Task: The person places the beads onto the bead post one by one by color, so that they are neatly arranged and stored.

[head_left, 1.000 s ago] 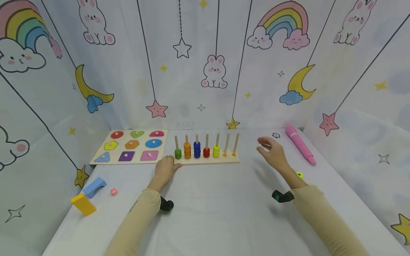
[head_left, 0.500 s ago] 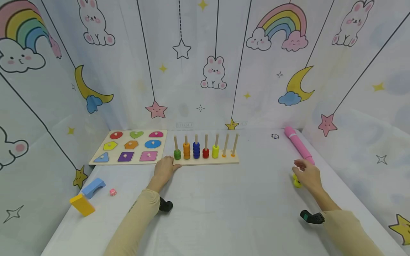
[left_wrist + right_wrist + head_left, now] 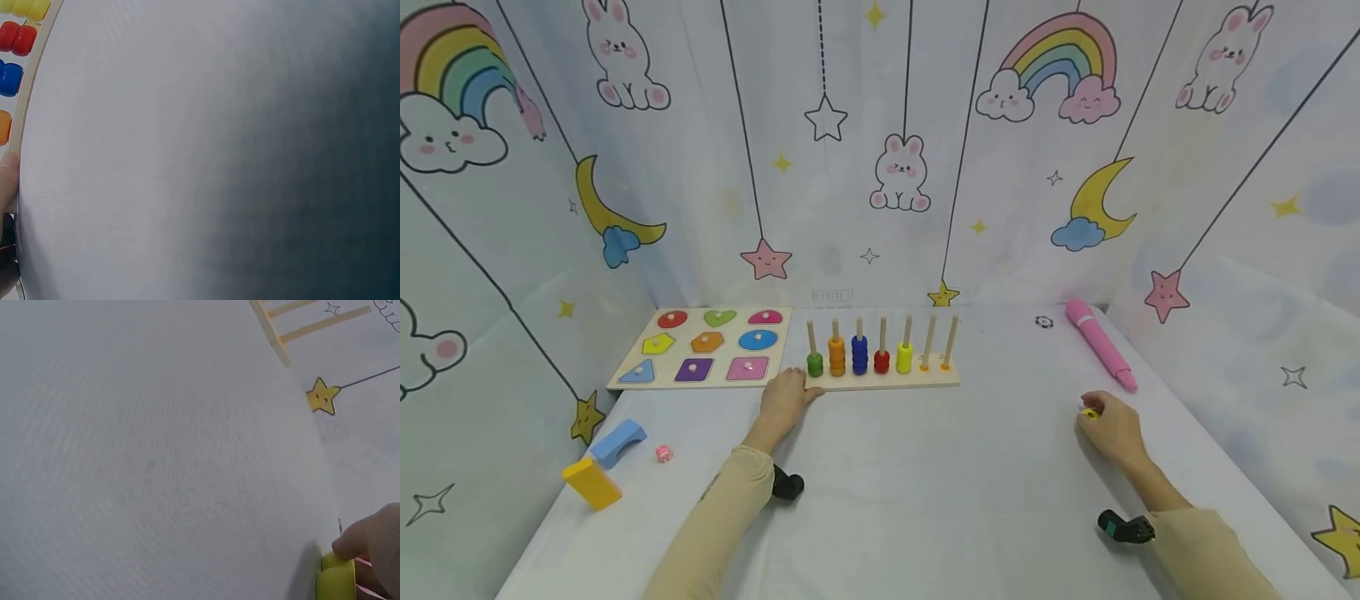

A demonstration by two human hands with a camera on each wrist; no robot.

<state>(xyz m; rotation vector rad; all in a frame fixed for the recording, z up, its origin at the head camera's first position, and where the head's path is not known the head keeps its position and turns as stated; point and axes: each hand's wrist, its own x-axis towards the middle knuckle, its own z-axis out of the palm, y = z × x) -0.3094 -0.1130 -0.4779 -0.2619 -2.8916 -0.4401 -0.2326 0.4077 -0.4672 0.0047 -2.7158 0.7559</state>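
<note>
In the head view my left hand (image 3: 784, 406) holds the left end of a wooden counting peg board (image 3: 891, 382), its thumb along the front edge. Green, orange, blue, red and yellow beads sit on several pegs; the two rightmost pegs are bare. In the left wrist view my left thumb (image 3: 7, 181) lies against the board's edge, near an orange bead (image 3: 4, 128). My right hand (image 3: 1114, 427), on the right of the table, pinches a yellow bead (image 3: 1090, 413). The right wrist view shows this yellow bead (image 3: 336, 582) under the thumb, partly cut off by the frame.
A shape puzzle board (image 3: 700, 346) lies left of the peg board. At the left edge are a blue arch block (image 3: 617, 442), a yellow block (image 3: 592, 483) and a small pink bead (image 3: 664, 453). A pink marker-shaped toy (image 3: 1101, 344) lies at the back right.
My right hand has moved right and toward me from beside the peg board, down to the yellow bead, and now pinches it. My left hand has stayed on the board.
</note>
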